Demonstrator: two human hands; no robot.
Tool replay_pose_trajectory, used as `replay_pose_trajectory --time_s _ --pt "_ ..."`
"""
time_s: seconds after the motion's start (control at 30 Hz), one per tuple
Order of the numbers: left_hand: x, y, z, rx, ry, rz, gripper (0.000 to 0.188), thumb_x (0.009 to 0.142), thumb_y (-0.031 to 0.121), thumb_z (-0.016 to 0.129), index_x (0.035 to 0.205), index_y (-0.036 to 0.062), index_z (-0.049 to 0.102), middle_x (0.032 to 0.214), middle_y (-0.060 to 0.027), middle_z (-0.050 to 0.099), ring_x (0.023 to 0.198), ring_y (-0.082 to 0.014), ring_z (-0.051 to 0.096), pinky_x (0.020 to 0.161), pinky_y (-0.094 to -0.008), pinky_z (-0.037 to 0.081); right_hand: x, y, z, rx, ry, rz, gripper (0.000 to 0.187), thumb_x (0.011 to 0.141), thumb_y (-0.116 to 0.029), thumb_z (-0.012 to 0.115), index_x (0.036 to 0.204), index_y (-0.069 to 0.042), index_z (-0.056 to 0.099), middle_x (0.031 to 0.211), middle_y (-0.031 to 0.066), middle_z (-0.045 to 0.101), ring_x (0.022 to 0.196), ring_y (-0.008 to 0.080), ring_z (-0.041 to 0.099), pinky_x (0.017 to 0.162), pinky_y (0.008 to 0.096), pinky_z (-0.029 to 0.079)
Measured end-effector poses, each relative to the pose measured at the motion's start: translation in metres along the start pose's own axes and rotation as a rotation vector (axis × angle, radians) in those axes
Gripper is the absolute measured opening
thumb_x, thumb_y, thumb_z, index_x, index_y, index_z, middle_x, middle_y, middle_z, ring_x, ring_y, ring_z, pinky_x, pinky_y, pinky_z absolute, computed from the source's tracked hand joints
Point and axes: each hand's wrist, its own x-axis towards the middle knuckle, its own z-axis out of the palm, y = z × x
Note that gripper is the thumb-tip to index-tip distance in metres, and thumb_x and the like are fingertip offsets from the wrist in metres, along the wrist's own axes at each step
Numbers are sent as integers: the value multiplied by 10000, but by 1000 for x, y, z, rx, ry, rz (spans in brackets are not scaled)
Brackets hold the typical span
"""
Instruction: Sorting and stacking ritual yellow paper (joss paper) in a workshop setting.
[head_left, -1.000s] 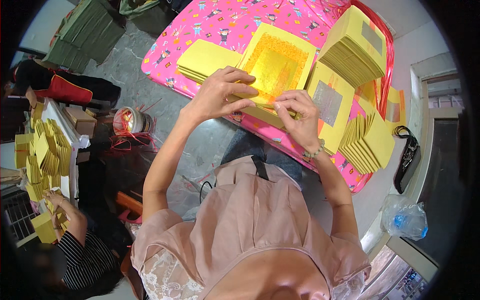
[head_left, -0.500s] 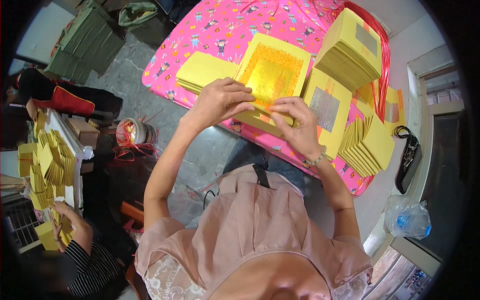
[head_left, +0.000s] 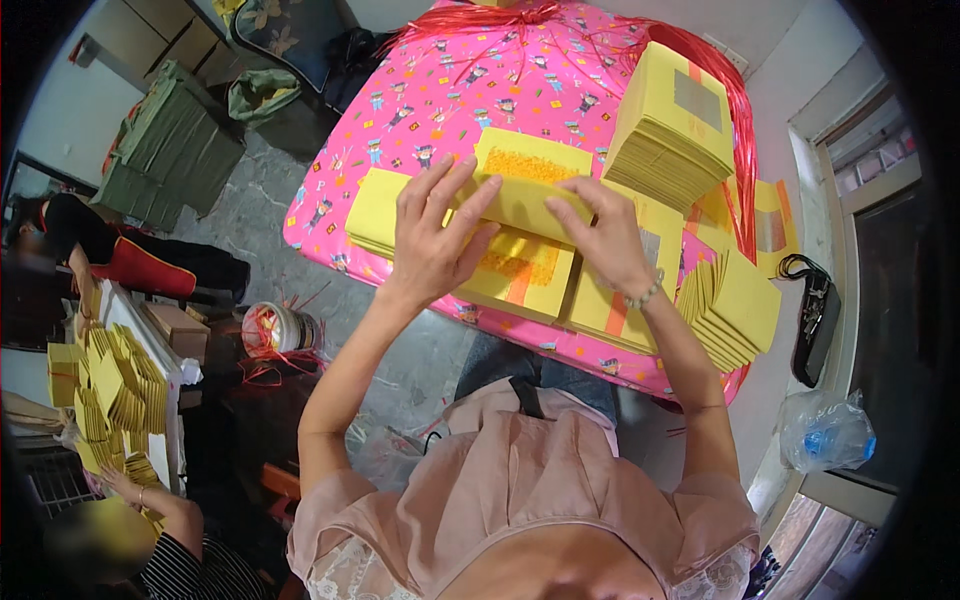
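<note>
Reviewer: Report the scene, largest item first.

Inspector: A pink printed cloth (head_left: 520,95) covered the worktable. On it stood the tall yellow block (head_left: 655,135) of papers, taken as my datum. A flat pile (head_left: 598,300) lay nearer the person than the block, a low stack (head_left: 380,210) well to its left, and a fanned sheaf (head_left: 735,305) to its near right.

Reviewer: And the item being worked?

Inspector: The top sheet (head_left: 525,207) lay left of the block and slightly nearer the person, over a pile (head_left: 545,285) with gold and orange markings. Its near part was turned up as a plain yellow flap; the orange border showed on its far part.

Reviewer: State of the hands?

Inspector: The left hand (head_left: 430,235), farther from the block, was spread, forefinger at the flap's left end and thumb apart. The right hand (head_left: 610,240), nearer the block, appeared to pinch the flap's right end between thumb and forefinger. A beaded bracelet (head_left: 648,292) circled its wrist.

Reviewer: Your finding on the step?

Inspector: In my judgement, a fold under way, uncreased. The next move called for level ends, aligned edges and even pressure; uneven hold risked a skewed crease.
</note>
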Motion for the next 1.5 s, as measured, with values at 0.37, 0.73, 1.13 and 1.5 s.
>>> replay_pose_trajectory --time_s 0.37,0.73,1.13,1.5 --pt "9 1 55 -18 -379 -117 676 945 483 543 1539 239 332 1551 -268 257 1438 -456 237 1174 -549 208 70 75 2 -85 -115 188 411 885 -388 686 1031 -4 688 984 217 693 964 357 666 850 439 498" --pt "17 -8 65 -91 -435 -114 683 941 532 547 1513 200 374 1517 -305 301 1429 -472 255 1182 -543 195 93 88 17 -247 -226 99 386 908 -352 641 1066 -2 683 1070 195 689 1038 352 643 893 458 495" --pt "19 -12 71 -102 -465 -133 682 958 542 518 1539 237 331 1539 -281 277 1450 -458 223 1182 -563 187 99 82 27 -255 -388 110 387 950 -326 587 1135 8 652 1071 199 688 1031 353 645 910 433 491" --pt "21 -13 72 -103 -488 -140 698 950 548 527 1541 235 327 1537 -289 275 1448 -462 228 1179 -565 196 97 86 30 -208 -322 92 384 928 -319 632 1122 12 652 1102 204 689 1069 351 645 934 432 491"
